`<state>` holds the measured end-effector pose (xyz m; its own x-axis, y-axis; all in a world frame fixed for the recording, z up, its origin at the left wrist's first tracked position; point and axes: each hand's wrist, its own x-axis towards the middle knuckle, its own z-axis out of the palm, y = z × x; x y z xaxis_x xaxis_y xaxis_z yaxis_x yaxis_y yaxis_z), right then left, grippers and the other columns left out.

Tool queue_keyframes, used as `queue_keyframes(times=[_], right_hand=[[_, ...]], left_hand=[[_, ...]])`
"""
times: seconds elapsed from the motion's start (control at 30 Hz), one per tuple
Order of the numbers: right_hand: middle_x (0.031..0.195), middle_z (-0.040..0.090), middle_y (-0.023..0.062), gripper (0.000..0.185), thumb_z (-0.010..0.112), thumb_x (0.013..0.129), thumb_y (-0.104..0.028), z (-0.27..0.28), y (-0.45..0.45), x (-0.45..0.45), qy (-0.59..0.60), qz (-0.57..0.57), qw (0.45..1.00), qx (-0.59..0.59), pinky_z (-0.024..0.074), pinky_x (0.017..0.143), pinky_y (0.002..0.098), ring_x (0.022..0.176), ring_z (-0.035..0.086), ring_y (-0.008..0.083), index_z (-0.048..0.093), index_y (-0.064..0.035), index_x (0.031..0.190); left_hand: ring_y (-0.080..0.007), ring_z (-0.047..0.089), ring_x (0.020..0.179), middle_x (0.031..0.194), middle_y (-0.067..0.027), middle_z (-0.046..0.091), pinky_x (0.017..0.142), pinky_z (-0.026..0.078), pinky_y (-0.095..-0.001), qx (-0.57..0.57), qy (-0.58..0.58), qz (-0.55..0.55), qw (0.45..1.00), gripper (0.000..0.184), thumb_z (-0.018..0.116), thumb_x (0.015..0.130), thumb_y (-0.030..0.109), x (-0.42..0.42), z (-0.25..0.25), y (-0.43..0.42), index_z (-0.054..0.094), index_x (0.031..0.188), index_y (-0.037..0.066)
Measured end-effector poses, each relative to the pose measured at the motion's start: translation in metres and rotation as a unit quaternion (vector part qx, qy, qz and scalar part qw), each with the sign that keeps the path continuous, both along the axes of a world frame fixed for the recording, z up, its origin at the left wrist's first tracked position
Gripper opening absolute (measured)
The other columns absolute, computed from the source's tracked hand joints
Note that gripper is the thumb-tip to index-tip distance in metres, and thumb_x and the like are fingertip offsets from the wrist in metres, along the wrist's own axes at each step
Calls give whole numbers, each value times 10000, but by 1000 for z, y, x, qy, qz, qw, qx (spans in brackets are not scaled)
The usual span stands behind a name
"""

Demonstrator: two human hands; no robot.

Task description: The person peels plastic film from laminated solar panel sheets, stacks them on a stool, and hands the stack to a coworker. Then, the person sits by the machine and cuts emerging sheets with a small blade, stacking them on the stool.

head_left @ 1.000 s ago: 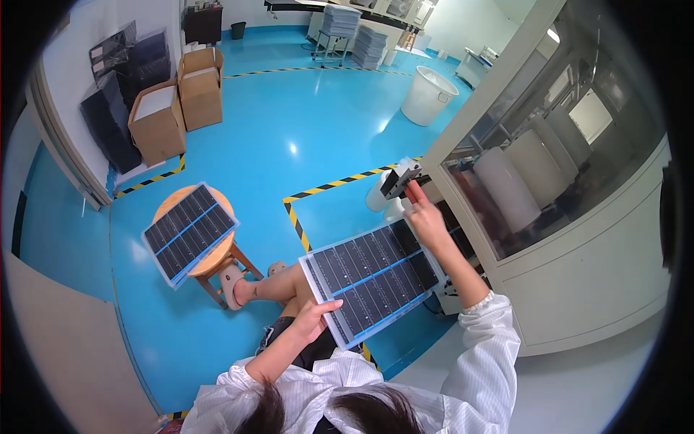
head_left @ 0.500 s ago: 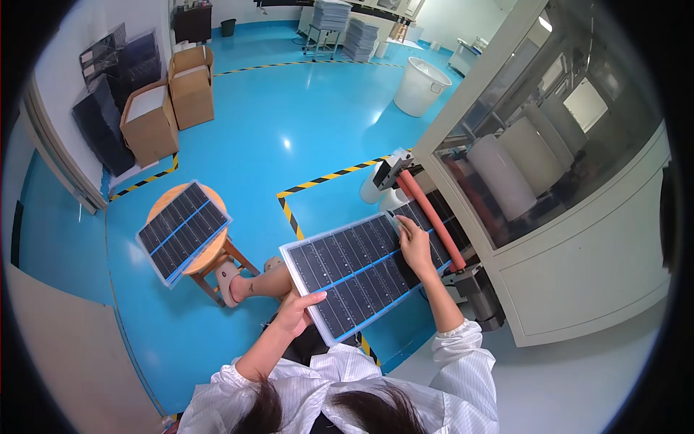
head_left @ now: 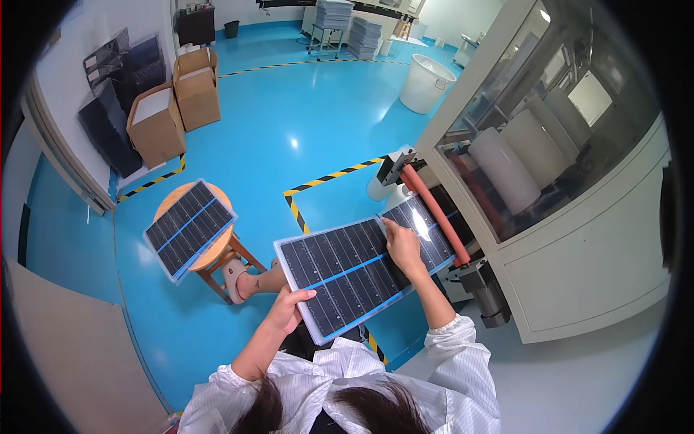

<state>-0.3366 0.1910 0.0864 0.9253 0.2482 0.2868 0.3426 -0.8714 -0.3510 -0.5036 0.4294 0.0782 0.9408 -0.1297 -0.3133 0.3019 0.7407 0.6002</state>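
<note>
Extending from the left hand [head_left: 285, 311] toward the orange roller [head_left: 435, 215]: one panel stack [head_left: 354, 289], dark, blue-striped, its long axis running between the two. Left fingers are gripping the near end, thumb on top. Right hand [head_left: 405, 252], nearer the roller, is lying over the far part, fingers bunched at the edge away from the body; whether pinching it, cannot tell. Glossy dark section [head_left: 436, 244] is lying between right hand and roller. Second panel [head_left: 189, 230] is resting on a wooden stool [head_left: 221, 250], well apart.
</note>
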Motion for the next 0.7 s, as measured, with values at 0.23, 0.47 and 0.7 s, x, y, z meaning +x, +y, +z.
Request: queue_keyframes(times=[0.23, 0.47, 0.7], right_hand=[[693, 595, 206, 234, 522, 799, -72, 23, -24, -62, 51, -18, 995, -78, 477, 614, 418, 646, 597, 342, 635, -94, 1002], [689, 595, 192, 233, 545, 777, -56, 65, -60, -154, 155, -67, 984, -62, 473, 598, 389, 638, 592, 333, 651, -99, 980], [681, 617, 99, 229, 550, 795, -37, 77, -86, -158, 381, 50, 920, 80, 461, 550, 260, 572, 579, 149, 623, -16, 1011]], left_hand=[[-214, 565, 934, 1007, -115, 554, 824, 458, -346, 7, 17, 5, 1000, 430, 575, 695, 18, -12, -16, 10, 465, 1107, -27], [-261, 524, 1028, 1090, -133, 523, 890, 429, -363, -40, 33, 18, 998, 532, 547, 679, -5, -39, -39, 28, 400, 1190, -30], [-269, 582, 914, 1010, -147, 563, 835, 474, -388, -25, 90, 106, 990, 506, 566, 663, 31, -65, -46, 71, 438, 1149, -27]])
